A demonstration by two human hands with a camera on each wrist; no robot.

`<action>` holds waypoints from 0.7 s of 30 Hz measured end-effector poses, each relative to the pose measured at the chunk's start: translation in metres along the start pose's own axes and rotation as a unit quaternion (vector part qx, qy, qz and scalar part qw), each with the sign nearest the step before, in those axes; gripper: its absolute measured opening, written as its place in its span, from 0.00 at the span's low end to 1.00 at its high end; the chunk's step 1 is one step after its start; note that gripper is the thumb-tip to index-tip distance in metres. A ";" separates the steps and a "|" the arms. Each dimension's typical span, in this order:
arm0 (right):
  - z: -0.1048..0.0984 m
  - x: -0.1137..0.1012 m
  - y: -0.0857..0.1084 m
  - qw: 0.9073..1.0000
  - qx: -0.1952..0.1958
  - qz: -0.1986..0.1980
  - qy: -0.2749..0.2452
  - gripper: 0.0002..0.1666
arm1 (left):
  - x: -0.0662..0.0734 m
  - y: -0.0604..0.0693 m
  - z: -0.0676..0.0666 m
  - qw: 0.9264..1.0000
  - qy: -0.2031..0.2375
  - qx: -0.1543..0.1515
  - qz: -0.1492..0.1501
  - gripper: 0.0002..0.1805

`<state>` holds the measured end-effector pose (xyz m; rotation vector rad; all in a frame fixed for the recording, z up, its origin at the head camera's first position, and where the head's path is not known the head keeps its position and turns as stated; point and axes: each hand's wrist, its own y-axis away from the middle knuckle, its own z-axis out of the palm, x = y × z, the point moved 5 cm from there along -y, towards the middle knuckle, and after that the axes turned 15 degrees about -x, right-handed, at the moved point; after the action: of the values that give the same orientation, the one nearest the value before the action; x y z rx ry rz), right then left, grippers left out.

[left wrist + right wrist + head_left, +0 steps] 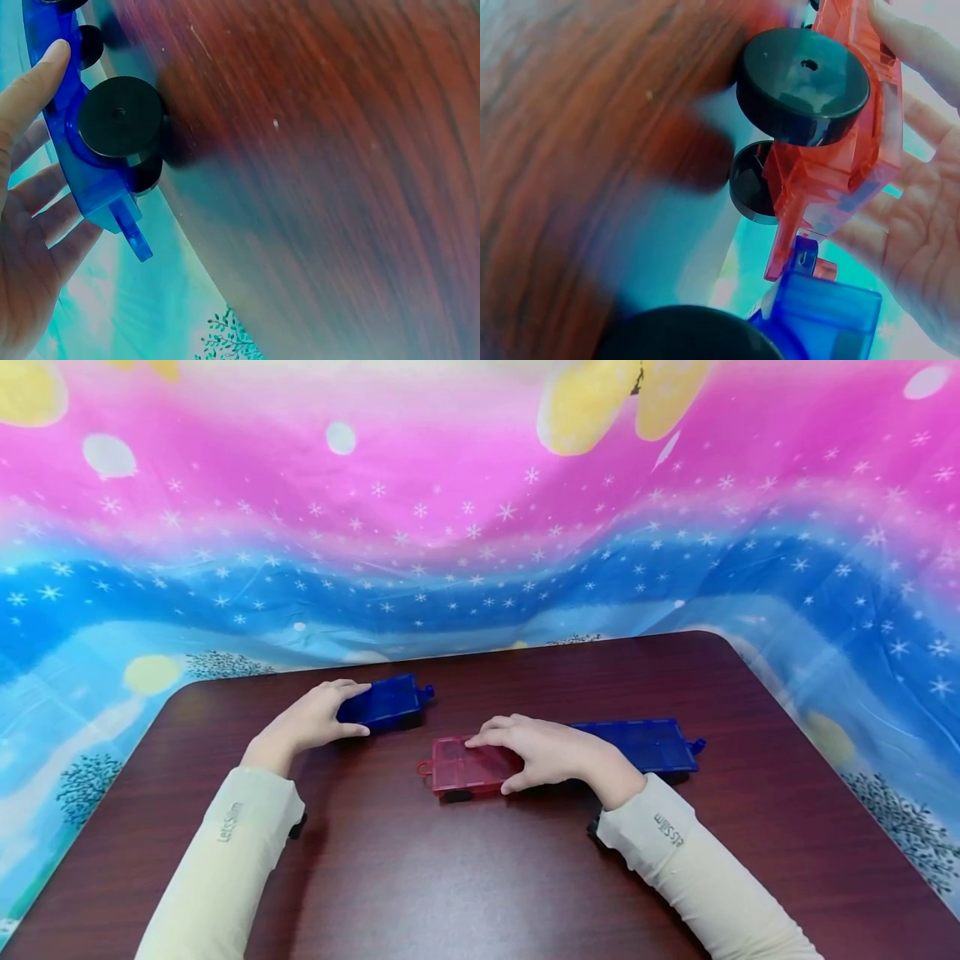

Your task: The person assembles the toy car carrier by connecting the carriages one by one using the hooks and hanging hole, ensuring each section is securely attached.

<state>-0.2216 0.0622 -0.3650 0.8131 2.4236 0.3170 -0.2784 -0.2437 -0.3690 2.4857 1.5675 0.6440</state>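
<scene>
Left hand (318,714): clamped on the first blue car (392,703), with the thumb along one side and the fingers along the opposite side. The first blue car is near the far edge of the worktop (420,885), left of the centre. Its blue hook (427,695) points to the right, away from the palm. Black wheels (120,116) are visible under the body in the left wrist view.

Right hand (551,747): clamped on the red car (457,764), thumb on the near side, fingers on the far side. The red car is near the middle of the worktop, to the right of the first blue car and closer to the person. A red ring (424,768) projects from its left end. The blue hook and the red ring are apart.

Second blue car (652,743): behind the right hand and wrist, in line with the red car. In the right wrist view, its blue loop (804,253) meets the tab at the end of the red car. A further hook (698,746) projects from its right end.

Surroundings: a patterned cloth (450,543) hangs beyond the worktop. Pale sleeves (225,852) cover both forearms
</scene>
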 end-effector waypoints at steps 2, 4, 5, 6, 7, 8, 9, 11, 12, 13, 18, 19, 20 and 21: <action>0.000 0.000 0.000 1.000 0.001 0.000 -0.001 0.41 | -0.001 0.003 0.000 1.000 0.003 0.000 -0.001 0.42; 0.000 0.001 0.000 1.000 0.002 0.000 -0.002 0.41 | -0.002 0.006 0.001 1.000 0.005 -0.001 -0.002 0.42; 0.000 0.001 0.000 1.000 0.002 0.000 -0.002 0.41 | -0.003 0.007 0.001 1.000 0.004 -0.002 -0.003 0.42; 0.001 0.001 0.000 1.000 0.003 -0.001 -0.003 0.41 | -0.004 0.009 0.001 1.000 0.005 -0.002 -0.005 0.42; 0.001 0.001 0.000 1.000 0.003 0.000 -0.003 0.41 | -0.005 0.011 0.001 1.000 0.005 -0.002 -0.007 0.42; 0.001 0.001 0.001 1.000 0.003 -0.001 -0.003 0.41 | -0.005 0.014 0.001 1.000 0.007 -0.001 -0.009 0.42; 0.001 0.001 0.001 1.000 0.002 -0.001 -0.003 0.41 | -0.006 0.016 0.001 1.000 0.006 0.000 -0.008 0.42; 0.001 0.002 0.001 1.000 0.002 -0.001 -0.001 0.41 | -0.006 0.021 0.001 1.000 0.003 0.004 -0.007 0.42; 0.001 0.002 0.001 1.000 0.002 -0.001 -0.001 0.41 | -0.007 0.023 0.000 1.000 0.002 0.007 -0.007 0.42; 0.001 0.002 0.001 1.000 0.003 -0.002 0.000 0.40 | -0.007 0.025 0.000 1.000 0.001 0.009 -0.006 0.42; 0.000 0.003 0.002 1.000 0.005 -0.006 -0.003 0.40 | -0.006 0.037 -0.003 1.000 -0.005 0.021 -0.003 0.42; 0.000 0.003 0.002 1.000 0.004 -0.007 -0.004 0.40 | -0.006 0.039 -0.003 1.000 -0.005 0.023 -0.003 0.42; 0.000 0.003 0.002 1.000 0.004 -0.008 -0.005 0.40 | -0.006 0.041 -0.004 1.000 -0.006 0.023 -0.004 0.42; 0.000 0.004 0.002 1.000 0.003 -0.009 -0.005 0.39 | -0.006 0.043 -0.004 1.000 -0.007 0.024 -0.004 0.41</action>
<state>-0.2232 0.0662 -0.3660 0.7945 2.4223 0.2978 -0.2462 -0.2684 -0.3530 2.5104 1.6056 0.5952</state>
